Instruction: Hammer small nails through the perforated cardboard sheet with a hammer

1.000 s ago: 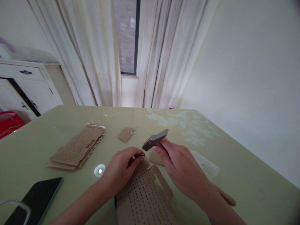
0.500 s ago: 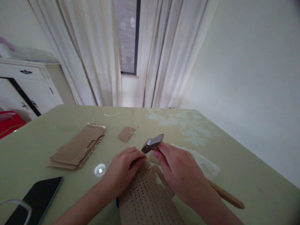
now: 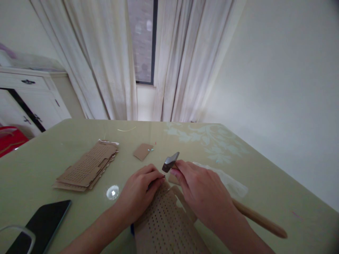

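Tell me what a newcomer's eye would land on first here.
First, the two hands in the middle of the green table: the right hand grips a hammer close to its dark head, its wooden handle trailing off to the right. The left hand presses on the far end of a perforated cardboard sheet. A stack of similar cardboard lies to the left, with a dark tablet nearer.

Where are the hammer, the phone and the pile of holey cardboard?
hammer (image 3: 170,163), head view, on its metal head.
phone (image 3: 43,221), head view, on its dark screen.
pile of holey cardboard (image 3: 87,166), head view, on the top sheet.
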`<state>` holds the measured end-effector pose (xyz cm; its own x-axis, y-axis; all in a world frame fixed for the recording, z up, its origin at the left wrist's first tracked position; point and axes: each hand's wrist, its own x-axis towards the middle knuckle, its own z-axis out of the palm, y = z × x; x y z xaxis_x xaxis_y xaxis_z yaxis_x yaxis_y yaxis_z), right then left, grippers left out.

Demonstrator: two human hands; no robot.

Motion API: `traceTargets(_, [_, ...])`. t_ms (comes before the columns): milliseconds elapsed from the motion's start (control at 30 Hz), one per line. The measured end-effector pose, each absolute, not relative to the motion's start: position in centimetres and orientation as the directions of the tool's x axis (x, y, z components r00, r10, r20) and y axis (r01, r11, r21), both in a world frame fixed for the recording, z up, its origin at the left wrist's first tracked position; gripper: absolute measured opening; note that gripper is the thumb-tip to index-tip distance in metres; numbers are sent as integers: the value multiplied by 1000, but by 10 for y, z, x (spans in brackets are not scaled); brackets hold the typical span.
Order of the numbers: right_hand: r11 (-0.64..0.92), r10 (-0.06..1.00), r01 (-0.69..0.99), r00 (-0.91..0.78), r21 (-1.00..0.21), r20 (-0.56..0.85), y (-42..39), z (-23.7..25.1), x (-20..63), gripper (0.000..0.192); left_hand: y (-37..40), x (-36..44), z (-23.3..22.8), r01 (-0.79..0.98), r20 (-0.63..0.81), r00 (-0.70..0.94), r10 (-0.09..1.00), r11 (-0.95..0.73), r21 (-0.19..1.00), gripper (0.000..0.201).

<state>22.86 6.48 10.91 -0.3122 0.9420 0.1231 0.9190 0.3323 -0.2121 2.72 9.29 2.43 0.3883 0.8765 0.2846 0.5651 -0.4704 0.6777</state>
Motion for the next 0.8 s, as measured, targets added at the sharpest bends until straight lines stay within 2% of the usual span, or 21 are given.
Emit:
traceTargets(100, [346, 937, 904, -319, -251, 145, 65, 109, 229, 27, 92, 27, 24, 561, 292, 385, 875, -473, 679, 24])
traceTargets(233, [346, 938, 912, -330, -222, 105, 66, 109, 230, 28, 91, 27, 24, 575, 301, 393, 869, -488, 657, 23])
traceTargets(367, [357, 930, 897, -316, -262, 186, 66, 109, 229, 27, 91, 27, 26, 586, 299, 398, 867, -492, 645, 24])
traceTargets(533, [332, 942, 926, -315, -181, 118, 65, 109, 227, 27, 91, 28, 27, 599, 290, 404, 867, -491, 633, 23])
traceTargets(700, [349, 933, 907, -312, -237, 179, 62, 111, 228, 23, 92, 28, 24, 605, 307, 401, 863, -501, 619, 23])
traceTargets(800, [340, 939, 923, -324, -182, 112, 61, 110, 226, 24, 92, 27, 23, 619, 300, 406, 863, -501, 605, 21])
